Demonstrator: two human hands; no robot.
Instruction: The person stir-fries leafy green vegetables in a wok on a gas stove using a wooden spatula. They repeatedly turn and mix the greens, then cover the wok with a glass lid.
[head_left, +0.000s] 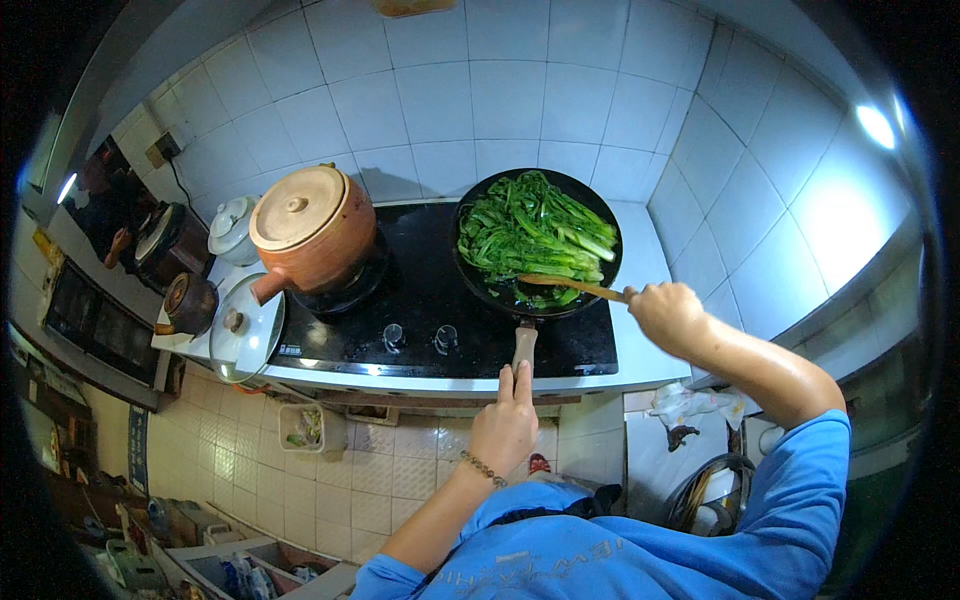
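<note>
A dark frying pan (464, 283) sits on the right side of the black glass cooktop (420, 247), filled with leafy green vegetables (536, 232). My left hand (510, 427) is at the end of the pan's handle (525, 346), two fingers laid along it; how far the other fingers wrap round it is hidden. My right hand (666, 319) grips a wooden spatula (577, 285), whose blade lies at the near edge of the greens inside the pan.
Left on the cooktop stands a lidded clay pot (322, 259), its stub handle pointing towards me. A glass lid (247, 330), a white lidded pot (234, 229) and a small dark pot (191, 304) are further left. A bin (302, 427) stands on the floor. Tiled walls enclose the back and right.
</note>
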